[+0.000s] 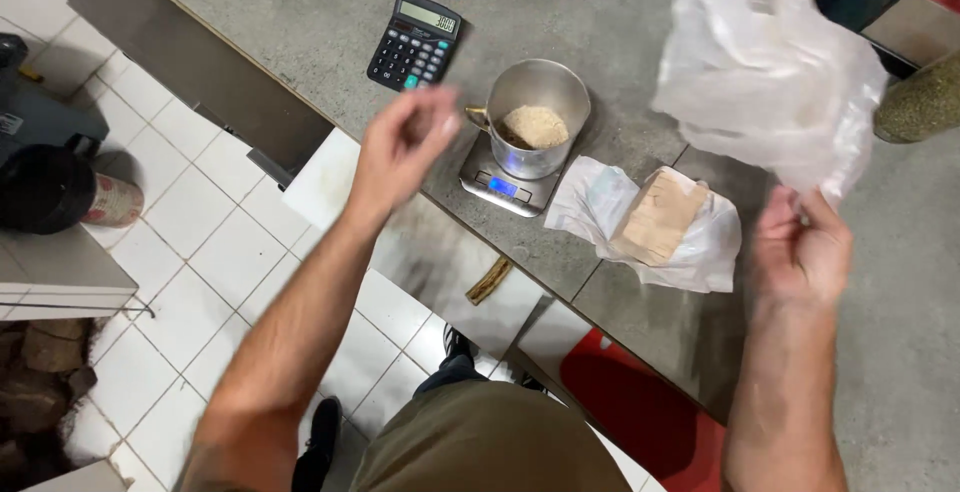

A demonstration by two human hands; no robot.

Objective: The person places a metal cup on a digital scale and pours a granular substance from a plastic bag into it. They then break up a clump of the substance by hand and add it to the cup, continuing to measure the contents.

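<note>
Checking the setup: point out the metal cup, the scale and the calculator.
metal cup (545, 87), head view, on its rim.
scale (503, 188), head view, on its blue display.
calculator (412, 50), head view, on its keypad.

We see a translucent white plastic bag (770, 72), a black calculator (415, 42), a silver pot (537, 112) (pale beige grains inside) and a mottled grey tabletop (300, 12).
</note>
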